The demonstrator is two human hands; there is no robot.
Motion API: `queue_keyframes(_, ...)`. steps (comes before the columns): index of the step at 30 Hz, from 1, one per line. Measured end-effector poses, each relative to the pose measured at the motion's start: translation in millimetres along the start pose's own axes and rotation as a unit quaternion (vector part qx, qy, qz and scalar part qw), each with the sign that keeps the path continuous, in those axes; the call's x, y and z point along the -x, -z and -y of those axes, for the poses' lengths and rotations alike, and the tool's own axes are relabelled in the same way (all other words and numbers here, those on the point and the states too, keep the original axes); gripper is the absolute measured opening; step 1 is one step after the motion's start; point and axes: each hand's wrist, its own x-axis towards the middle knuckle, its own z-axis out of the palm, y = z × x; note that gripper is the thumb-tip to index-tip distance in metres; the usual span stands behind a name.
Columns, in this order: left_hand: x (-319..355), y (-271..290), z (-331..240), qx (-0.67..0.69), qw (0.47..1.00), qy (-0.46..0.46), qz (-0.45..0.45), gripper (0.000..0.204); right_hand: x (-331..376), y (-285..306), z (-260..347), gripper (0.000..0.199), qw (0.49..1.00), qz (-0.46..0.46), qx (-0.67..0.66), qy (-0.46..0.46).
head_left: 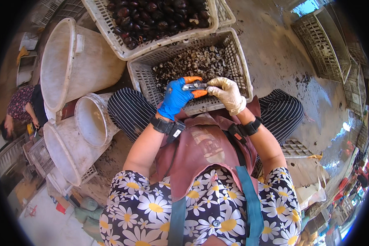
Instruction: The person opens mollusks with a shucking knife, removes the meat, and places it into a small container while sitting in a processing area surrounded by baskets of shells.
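Observation:
My left hand (pixel 174 98), in a blue glove with orange-covered fingers, is closed round a small flat grey metal tool (pixel 191 87). My right hand (pixel 228 95) wears a cream glove and pinches at the tool's right end; whether a small piece sits between those fingers I cannot make out. Both hands meet above the near part of a grey-white plastic crate (pixel 242 61). Whitish chips and dark peelings (pixel 201 59) lie inside it. Beyond, partly overlapping it, stands another crate (pixel 125 53) full of dark, glossy brown-purple round pieces (pixel 151 18).
A large white tub (pixel 92 61) and smaller white buckets (pixel 95 119) lie tipped at the left. Lattice crates (pixel 322 47) stand at the right on the wet, dirty floor (pixel 270 53). Another person (pixel 22 106) bends at far left. My knees flank the near crate.

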Motion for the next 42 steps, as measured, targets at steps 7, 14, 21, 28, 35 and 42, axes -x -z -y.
queue_keyframes(7, -31, 18, -25, -0.080, 0.997, -0.012, -0.001, 0.051, 0, 2, 8, 0.013, 0.987, -0.010, -0.156, -0.038)
queue_keyframes(14, -126, 94, -58, -0.533, 0.793, -0.219, -0.199, 0.033, -2, 13, -5, 0.013, 0.987, -0.038, -0.152, -0.038)
queue_keyframes(21, -174, 99, -52, -0.727, 0.670, -0.101, -0.116, 0.032, -5, 18, -11, 0.014, 0.987, -0.050, -0.148, -0.049)
queue_keyframes(28, -159, 116, -43, -0.592, 0.754, -0.223, -0.177, 0.046, -3, 19, -7, 0.015, 0.986, -0.050, -0.150, -0.047)
queue_keyframes(35, -77, 86, -53, 0.296, 0.954, 0.017, 0.043, 0.044, -12, 9, 8, 0.011, 0.979, -0.079, -0.187, 0.011)
queue_keyframes(42, -26, 13, -24, 0.292, 0.954, 0.063, 0.015, 0.051, -18, 2, 7, 0.014, 0.985, -0.055, -0.164, 0.005)
